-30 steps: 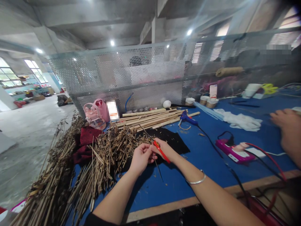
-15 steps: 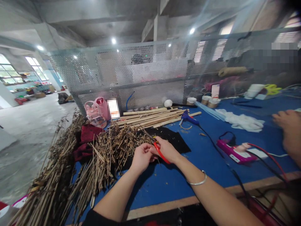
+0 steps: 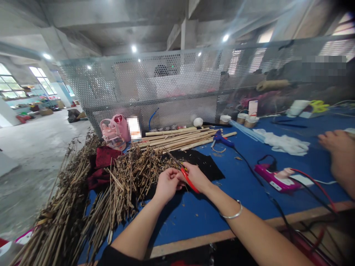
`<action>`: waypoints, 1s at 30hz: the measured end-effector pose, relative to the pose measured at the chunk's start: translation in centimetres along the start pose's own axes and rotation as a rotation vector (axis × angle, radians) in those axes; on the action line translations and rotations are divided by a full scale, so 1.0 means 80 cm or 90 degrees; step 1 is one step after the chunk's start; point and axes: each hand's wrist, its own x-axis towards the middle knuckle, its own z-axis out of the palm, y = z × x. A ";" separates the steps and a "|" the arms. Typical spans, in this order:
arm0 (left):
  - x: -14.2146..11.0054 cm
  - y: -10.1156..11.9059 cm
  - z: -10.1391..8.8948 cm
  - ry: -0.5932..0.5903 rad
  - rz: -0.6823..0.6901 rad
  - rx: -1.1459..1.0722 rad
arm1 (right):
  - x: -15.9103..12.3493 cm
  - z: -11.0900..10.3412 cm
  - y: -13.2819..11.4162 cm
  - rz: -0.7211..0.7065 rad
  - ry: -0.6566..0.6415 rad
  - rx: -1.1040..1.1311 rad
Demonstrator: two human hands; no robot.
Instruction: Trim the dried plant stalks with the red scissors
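My right hand (image 3: 197,176) is closed around red-handled scissors (image 3: 188,178), blades pointing up and left toward a pile of dry brown twigs (image 3: 133,175). My left hand (image 3: 166,184) is pinched shut right beside it, thumb and fingers meeting at the scissors; what it holds is too thin to make out. Both hands hover over a black cloth (image 3: 198,164) on the blue table (image 3: 194,218). A silver bangle (image 3: 232,212) circles my right wrist.
Long dry stalks (image 3: 61,218) lie heaped at the left edge. Bamboo sticks (image 3: 180,138), a blue glue gun (image 3: 222,139), a pink bag (image 3: 113,132), a pink power strip (image 3: 274,177) with cables and white cloth (image 3: 283,142) sit further back. Another person's hand (image 3: 338,155) shows at right. A perforated metal screen (image 3: 166,88) backs the table.
My hands shifted slightly up and away from me, and the thin stalk hanging below them a second ago is no longer seen. The other person's hand moved a little.
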 end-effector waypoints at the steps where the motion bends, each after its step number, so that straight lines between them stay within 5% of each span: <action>1: 0.000 0.000 0.000 0.003 -0.001 0.003 | 0.000 0.000 -0.001 -0.004 -0.004 0.007; 15: -0.001 0.005 -0.002 -0.014 0.016 0.000 | 0.006 -0.019 0.002 -0.023 0.016 -0.130; 23: 0.002 0.012 -0.013 -0.010 0.046 -0.027 | 0.036 -0.043 -0.018 -0.059 -0.064 -0.162; 30: 0.003 0.010 -0.013 -0.005 0.081 -0.024 | 0.025 -0.030 -0.005 -0.052 -0.006 -0.097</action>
